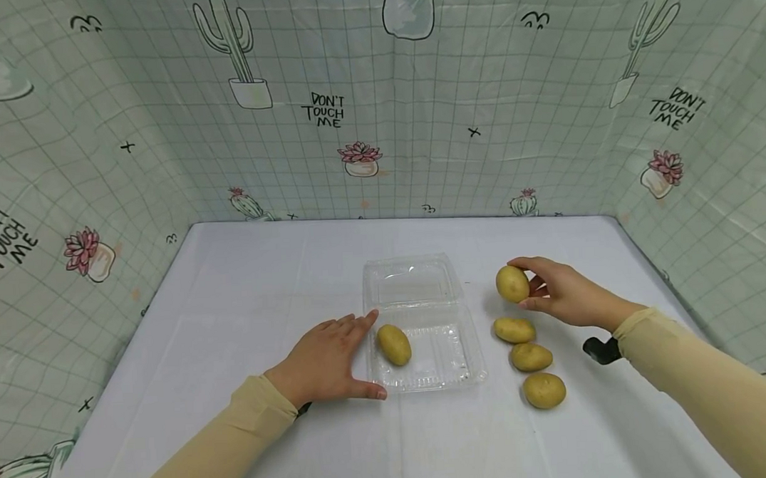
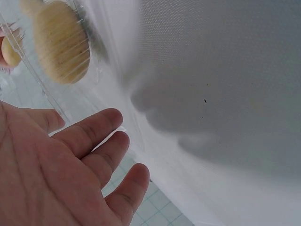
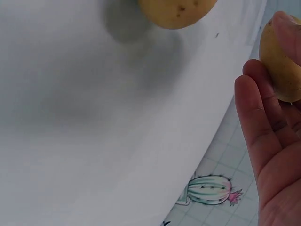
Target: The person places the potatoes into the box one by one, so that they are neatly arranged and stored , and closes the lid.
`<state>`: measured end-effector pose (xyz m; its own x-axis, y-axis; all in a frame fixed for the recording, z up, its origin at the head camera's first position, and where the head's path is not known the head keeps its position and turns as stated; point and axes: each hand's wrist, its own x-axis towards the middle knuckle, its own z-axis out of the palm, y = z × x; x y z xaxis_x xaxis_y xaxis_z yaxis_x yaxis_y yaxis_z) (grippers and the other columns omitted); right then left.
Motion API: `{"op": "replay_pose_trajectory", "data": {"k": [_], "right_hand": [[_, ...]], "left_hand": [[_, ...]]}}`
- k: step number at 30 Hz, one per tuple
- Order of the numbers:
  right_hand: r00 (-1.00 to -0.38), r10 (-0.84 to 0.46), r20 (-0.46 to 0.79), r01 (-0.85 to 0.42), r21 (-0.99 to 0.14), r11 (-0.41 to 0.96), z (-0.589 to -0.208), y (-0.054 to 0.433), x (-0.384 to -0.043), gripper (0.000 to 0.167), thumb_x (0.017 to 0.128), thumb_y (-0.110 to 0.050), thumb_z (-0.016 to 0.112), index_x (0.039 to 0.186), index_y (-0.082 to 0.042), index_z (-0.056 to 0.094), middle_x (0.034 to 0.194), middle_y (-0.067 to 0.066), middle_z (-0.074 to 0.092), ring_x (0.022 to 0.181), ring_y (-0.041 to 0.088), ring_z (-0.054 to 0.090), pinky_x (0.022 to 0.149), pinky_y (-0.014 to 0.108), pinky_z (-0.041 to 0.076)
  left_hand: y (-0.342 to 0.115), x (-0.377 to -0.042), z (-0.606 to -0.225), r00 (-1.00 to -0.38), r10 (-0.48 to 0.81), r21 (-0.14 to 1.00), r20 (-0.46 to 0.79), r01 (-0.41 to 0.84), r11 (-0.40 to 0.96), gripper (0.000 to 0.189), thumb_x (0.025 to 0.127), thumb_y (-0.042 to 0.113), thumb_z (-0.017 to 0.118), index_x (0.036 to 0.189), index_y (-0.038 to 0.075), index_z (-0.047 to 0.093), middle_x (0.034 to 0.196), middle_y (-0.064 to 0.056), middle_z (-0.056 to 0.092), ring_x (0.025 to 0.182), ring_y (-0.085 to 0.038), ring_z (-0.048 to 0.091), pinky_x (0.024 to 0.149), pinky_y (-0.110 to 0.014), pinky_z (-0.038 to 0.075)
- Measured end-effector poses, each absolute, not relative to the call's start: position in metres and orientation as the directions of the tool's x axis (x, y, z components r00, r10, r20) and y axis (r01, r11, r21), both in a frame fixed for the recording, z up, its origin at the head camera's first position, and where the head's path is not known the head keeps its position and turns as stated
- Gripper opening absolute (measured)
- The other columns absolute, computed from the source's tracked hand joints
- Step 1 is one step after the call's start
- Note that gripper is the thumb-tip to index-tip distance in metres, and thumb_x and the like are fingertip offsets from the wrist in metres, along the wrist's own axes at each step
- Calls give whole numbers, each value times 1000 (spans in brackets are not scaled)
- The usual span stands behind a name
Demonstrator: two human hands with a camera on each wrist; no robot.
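Note:
Between the thumb and fingers of my right hand (image 1: pixel 561 290) is a potato (image 1: pixel 512 284), held above the table to the right of a clear plastic clamshell box (image 1: pixel 436 351). In the right wrist view the thumb presses one side of that potato (image 3: pixel 277 66). My left hand (image 1: pixel 327 359) is at the box's left edge, fingers spread and thumb stretched out along the near side. The left wrist view shows its fingers extended beside the clear wall. One potato (image 1: pixel 394 345) lies inside the box's base, at the left. The box's lid (image 1: pixel 410 280) lies folded back, away from me.
Right of the box, three potatoes lie in a column on the white table (image 1: pixel 262 273): a far one (image 1: pixel 514 329), a middle one (image 1: pixel 531 357) and a near one (image 1: pixel 544 390). A cactus-print cloth (image 1: pixel 416 109) stands around the back and sides.

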<state>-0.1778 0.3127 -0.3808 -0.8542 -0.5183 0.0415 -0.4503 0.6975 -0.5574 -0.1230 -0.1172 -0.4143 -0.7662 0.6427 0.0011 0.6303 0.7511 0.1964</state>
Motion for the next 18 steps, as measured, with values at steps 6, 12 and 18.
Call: {"op": "replay_pose_trajectory", "data": {"k": [6, 12, 18], "right_hand": [[-825, -563, 34, -480, -567, 669, -374, 290, -173, 67, 88, -4, 77, 145, 0, 43, 126, 8, 58, 98, 17, 63, 86, 34, 55], [-790, -613, 7, -503, -579, 642, -371, 267, -168, 63, 88, 0, 74, 145, -3, 45, 128, 6, 56, 99, 17, 63, 88, 33, 55], [-755, -656, -13, -538, -560, 630, -371, 247, -166, 62, 87, 0, 73, 143, -6, 47, 130, 4, 56, 100, 15, 63, 87, 31, 54]], "left_hand": [[-117, -123, -415, -762, 647, 194, 10, 636, 747, 121, 72, 86, 58, 158, 7, 28, 147, -16, 49, 136, -32, 44, 112, -45, 35], [-117, -123, -415, -765, 644, 194, 9, 633, 749, 120, 72, 85, 60, 157, 7, 28, 146, -16, 50, 136, -32, 45, 111, -44, 35], [-116, -122, -415, -769, 639, 197, -3, 626, 754, 120, 72, 85, 60, 158, 8, 28, 147, -13, 50, 137, -30, 44, 112, -44, 34]]}}
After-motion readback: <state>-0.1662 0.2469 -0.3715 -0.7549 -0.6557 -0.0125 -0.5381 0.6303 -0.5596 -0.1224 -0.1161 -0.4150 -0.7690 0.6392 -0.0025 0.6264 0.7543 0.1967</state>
